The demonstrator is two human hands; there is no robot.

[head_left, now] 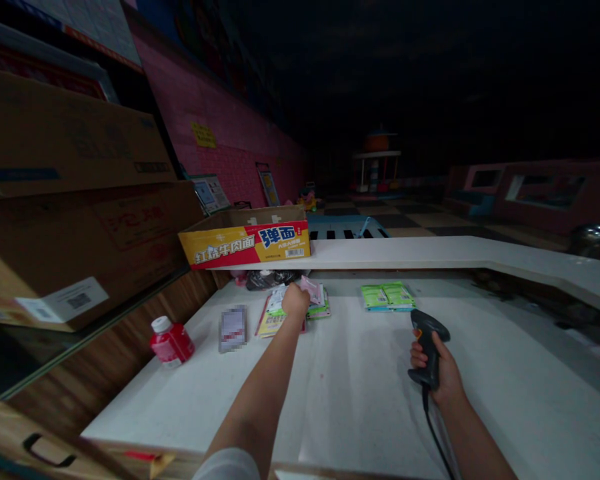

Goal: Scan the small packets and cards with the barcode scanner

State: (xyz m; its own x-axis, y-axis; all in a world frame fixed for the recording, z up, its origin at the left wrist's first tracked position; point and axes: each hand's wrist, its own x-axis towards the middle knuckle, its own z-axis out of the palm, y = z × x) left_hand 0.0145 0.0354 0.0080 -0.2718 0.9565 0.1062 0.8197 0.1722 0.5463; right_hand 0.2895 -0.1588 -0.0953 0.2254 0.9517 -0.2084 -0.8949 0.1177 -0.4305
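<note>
My left hand (296,301) reaches out over a pile of snack packets, its fingers closed on a small pink packet (312,291). Beneath it lie a yellow packet (269,325) and a green packet (322,311), partly hidden by the hand. My right hand (446,370) is wrapped around the handle of a black barcode scanner (427,353), whose cable hangs toward the front edge. Beyond the scanner, a stack of green packets (388,295) rests on the white counter (350,387).
A red bottle with a white cap (172,342) and a blurred flat item (233,328) sit at left. An open noodle carton (247,243) stands on the raised white ledge (390,252). Large cardboard boxes (80,233) are stacked far left. A black plastic bag (270,280) lies under the ledge.
</note>
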